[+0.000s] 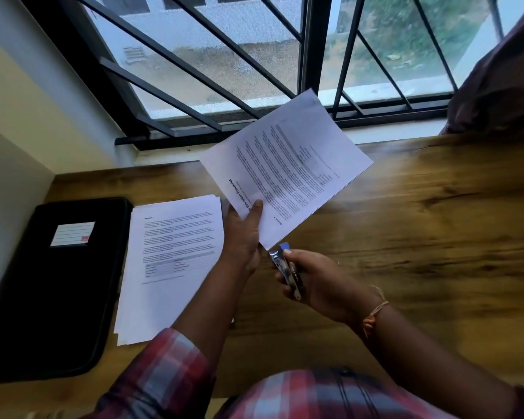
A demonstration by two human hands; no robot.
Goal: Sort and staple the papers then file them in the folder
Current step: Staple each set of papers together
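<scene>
The person's left hand [242, 237] holds a small bundle of printed sheets [285, 164] up off the counter [421, 237], tilted toward the window [239, 55]. The thumb is pinched down on the near edge, while the rest of that hand's fingers are tucked under the paper and hidden. There's a bold heading running along the page, but the thumb covers part of it and the body text is too smeared to read. You can't tell how many sheets are in the bundle.

The right hand [321, 285] is wrapped round a stapler [285, 267], fingers [300, 257] curled along its body. Its blue tip sits right by the lowest corner of the held sheets. It's hard to say whether the metal mouth is actually on the paper or just beside it, since that spot is blurry. A thin thread bracelet [375, 313] hangs on that wrist.

A second pile of papers [170, 261] lies flat on the counter to the left, slightly fanned, with the left forearm crossing its near corner. Just left of that lies the black folder [61, 282], closed, with a white label on its cover whose lines can't be read. Its near end goes dark and is partly cut off at the frame edge.

A dark cloth [502, 71] hangs at the top right, mostly out of frame.
</scene>
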